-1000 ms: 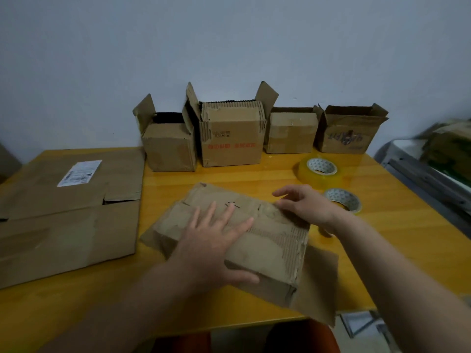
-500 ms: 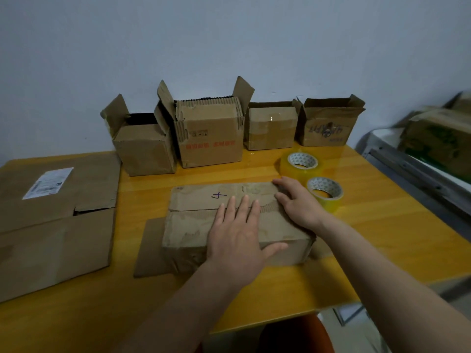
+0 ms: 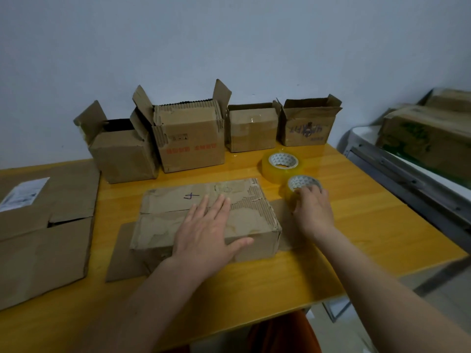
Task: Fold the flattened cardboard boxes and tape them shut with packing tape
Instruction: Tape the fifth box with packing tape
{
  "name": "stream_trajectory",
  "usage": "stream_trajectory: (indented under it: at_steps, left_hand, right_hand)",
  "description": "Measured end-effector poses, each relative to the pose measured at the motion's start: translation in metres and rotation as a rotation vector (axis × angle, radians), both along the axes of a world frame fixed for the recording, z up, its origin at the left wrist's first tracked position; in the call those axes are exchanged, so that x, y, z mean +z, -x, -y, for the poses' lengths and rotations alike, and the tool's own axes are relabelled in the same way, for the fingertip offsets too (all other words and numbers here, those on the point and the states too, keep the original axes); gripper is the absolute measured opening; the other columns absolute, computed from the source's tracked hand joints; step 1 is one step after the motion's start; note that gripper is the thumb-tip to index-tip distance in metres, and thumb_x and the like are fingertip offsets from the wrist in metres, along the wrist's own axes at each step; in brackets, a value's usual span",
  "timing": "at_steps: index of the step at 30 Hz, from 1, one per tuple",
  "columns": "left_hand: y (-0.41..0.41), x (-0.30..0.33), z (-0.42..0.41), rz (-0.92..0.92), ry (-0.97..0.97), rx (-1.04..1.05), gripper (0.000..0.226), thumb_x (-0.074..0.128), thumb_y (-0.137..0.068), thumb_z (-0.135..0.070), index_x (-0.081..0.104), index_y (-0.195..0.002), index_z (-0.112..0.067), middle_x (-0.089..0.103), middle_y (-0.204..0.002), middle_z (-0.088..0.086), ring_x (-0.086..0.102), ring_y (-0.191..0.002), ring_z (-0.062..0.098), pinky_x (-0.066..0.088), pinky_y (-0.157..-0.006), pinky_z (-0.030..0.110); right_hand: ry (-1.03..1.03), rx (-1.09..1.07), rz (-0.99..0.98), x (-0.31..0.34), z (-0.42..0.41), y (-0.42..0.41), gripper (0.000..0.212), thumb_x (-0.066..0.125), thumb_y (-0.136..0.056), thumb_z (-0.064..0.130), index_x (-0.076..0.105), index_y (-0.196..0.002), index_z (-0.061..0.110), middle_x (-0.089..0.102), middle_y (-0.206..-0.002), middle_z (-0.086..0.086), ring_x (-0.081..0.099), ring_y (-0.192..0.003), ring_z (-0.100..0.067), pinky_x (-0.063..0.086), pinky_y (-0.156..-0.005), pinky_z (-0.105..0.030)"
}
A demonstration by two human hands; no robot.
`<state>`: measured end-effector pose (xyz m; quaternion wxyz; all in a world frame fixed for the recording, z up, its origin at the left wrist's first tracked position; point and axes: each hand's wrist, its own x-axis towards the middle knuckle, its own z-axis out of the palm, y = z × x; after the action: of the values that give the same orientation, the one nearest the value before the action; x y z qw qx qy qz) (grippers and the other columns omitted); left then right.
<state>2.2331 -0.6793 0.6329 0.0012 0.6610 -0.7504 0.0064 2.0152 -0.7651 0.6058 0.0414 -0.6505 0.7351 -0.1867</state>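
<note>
A worn, folded cardboard box [image 3: 165, 202] marked "4" lies at the centre of the orange table [image 3: 369, 225], its two top flaps closed. My left hand [image 3: 206, 233] presses flat on those flaps with straight fingers. My right hand [image 3: 312, 210] reaches to the right of the box, and its fingers curl over the nearer, smaller roll of yellowish packing tape [image 3: 302, 183]. A larger tape roll [image 3: 283, 164] sits just behind it. Side flaps of the box lie flat on the table at both ends.
Several open boxes [image 3: 191, 138] stand in a row along the wall at the back. Flattened cardboard [image 3: 43, 238] with a white label covers the table's left side. More boxes [image 3: 428, 133] rest on a metal-edged surface at the right.
The box was turned square and set down with its flaps shut. My right hand left the box's right end and moved right onto the smaller tape roll. My left hand stays pressed on top.
</note>
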Motion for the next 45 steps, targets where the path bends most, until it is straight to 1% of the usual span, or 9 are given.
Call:
stream_trajectory:
  at_steps: [7, 12, 18, 23, 26, 32, 39, 43, 45]
  left_hand:
    - [0.009, 0.005, 0.001, 0.01, -0.02, 0.043, 0.1, 0.011, -0.076, -0.084, -0.013, -0.153, -0.025, -0.018, -0.16, -0.006, -0.015, -0.148, 0.018, -0.012, -0.113, 0.034]
    - [0.009, 0.01, 0.001, -0.081, -0.055, 0.032, 0.094, 0.018, -0.083, -0.08, -0.009, -0.154, -0.025, -0.016, -0.161, -0.006, -0.015, -0.148, 0.013, -0.009, -0.112, 0.032]
    - [-0.006, 0.015, 0.013, -0.378, -0.081, 0.029, 0.07, 0.036, -0.098, -0.056, 0.007, -0.155, -0.027, 0.007, -0.162, -0.011, 0.003, -0.148, 0.011, 0.011, -0.119, 0.037]
    - [-0.022, 0.024, 0.018, -1.244, -0.008, 0.206, 0.101, 0.079, -0.078, -0.024, 0.013, -0.153, -0.034, 0.031, -0.155, -0.005, 0.038, -0.137, 0.014, 0.038, -0.111, 0.044]
    - [-0.042, 0.024, 0.015, -1.668, 0.063, 0.197, 0.07, 0.072, -0.083, -0.011, 0.039, -0.142, -0.029, 0.043, -0.149, 0.0, 0.048, -0.13, 0.015, 0.043, -0.107, 0.044]
    - [-0.047, 0.022, 0.003, -1.718, 0.282, 0.159, 0.032, 0.058, -0.089, 0.004, 0.057, -0.118, -0.01, 0.065, -0.115, -0.001, 0.063, -0.106, 0.001, 0.052, -0.086, 0.016]
    - [-0.046, 0.015, 0.009, -1.635, 0.504, 0.279, 0.005, 0.067, -0.087, -0.005, 0.064, -0.085, -0.009, 0.068, -0.099, -0.008, 0.066, -0.095, -0.001, 0.054, -0.075, 0.015]
    - [-0.049, 0.009, 0.016, -1.624, 0.586, 0.483, 0.007, 0.064, -0.091, -0.018, 0.062, -0.085, -0.018, 0.07, -0.09, -0.007, 0.067, -0.087, 0.006, 0.055, -0.073, 0.02]
    - [-0.05, 0.009, 0.019, -1.701, 0.551, 0.546, 0.008, 0.062, -0.093, -0.02, 0.061, -0.086, -0.018, 0.07, -0.088, -0.006, 0.068, -0.086, 0.009, 0.058, -0.078, 0.03]
  right_hand:
    - [-0.05, 0.019, -0.185, -0.001, 0.007, 0.02, 0.034, 0.061, -0.088, 0.013, 0.05, -0.119, 0.012, 0.047, -0.131, -0.007, 0.036, -0.121, -0.028, 0.038, -0.094, -0.033]
    - [0.053, 0.055, 0.197, 0.013, 0.009, 0.025, 0.018, 0.046, -0.092, -0.001, 0.048, -0.097, 0.016, 0.054, -0.115, -0.011, 0.044, -0.11, -0.028, 0.037, -0.074, -0.035]
    - [0.161, 0.437, 0.646, 0.068, -0.012, -0.017, 0.009, 0.057, -0.093, 0.006, 0.049, -0.089, 0.008, 0.056, -0.093, -0.005, 0.054, -0.091, -0.022, 0.046, -0.079, -0.035]
    - [0.057, 0.723, 0.902, 0.088, -0.036, -0.063, 0.004, 0.056, -0.092, 0.003, 0.056, -0.095, 0.005, 0.055, -0.08, 0.0, 0.052, -0.078, -0.014, 0.046, -0.075, -0.036]
    - [-0.021, 0.775, 0.86, 0.082, -0.04, -0.079, 0.009, 0.057, -0.092, 0.007, 0.06, -0.098, 0.014, 0.057, -0.083, 0.003, 0.054, -0.081, -0.011, 0.048, -0.079, -0.038]
    - [0.001, 0.77, 0.777, 0.077, -0.039, -0.094, 0.014, 0.06, -0.091, 0.008, 0.063, -0.098, 0.019, 0.06, -0.09, 0.003, 0.055, -0.088, -0.011, 0.045, -0.08, -0.028]
    - [0.038, 0.732, 0.61, 0.078, -0.041, -0.111, 0.027, 0.066, -0.086, 0.014, 0.06, -0.099, 0.038, 0.058, -0.107, 0.013, 0.053, -0.103, -0.002, 0.049, -0.094, -0.035]
    - [0.012, 0.659, 0.51, 0.067, -0.047, -0.123, 0.088, 0.081, -0.072, 0.025, 0.029, -0.141, 0.042, 0.026, -0.142, 0.015, 0.026, -0.13, 0.0, 0.028, -0.109, -0.024]
    - [0.025, 0.583, 0.607, 0.062, -0.048, -0.134, 0.09, 0.074, -0.08, 0.013, 0.018, -0.148, 0.035, 0.028, -0.146, 0.01, 0.026, -0.129, -0.001, 0.026, -0.107, -0.023]
